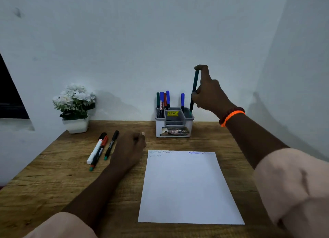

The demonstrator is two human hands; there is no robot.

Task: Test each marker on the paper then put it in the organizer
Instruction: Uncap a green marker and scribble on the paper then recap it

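Dark green marker (194, 90) is standing almost upright with its lower end already dipped into the right-hand compartment of the small white-and-grey plastic organizer (173, 129) at the back of the wooden table (53, 184). The right hand (208, 93) is pinching it, fingertip on the top end and thumb further down the barrel, so it's the drop-in step for this one, I'd say. Five other markers already stand in the organizer: four in the left compartment, one blue at the back.

Sheet of white paper (187, 188) has a few rows of test scribbles along its top edge, so testing looks well underway.

Left hand (130, 147) rests on the table just right of the three loose markers (101, 148), fingers loosely curled, holding nothing as far as I can see.

Next up is probably just letting go so it slides down, then grabbing one of those three, uncapping and scribbling.
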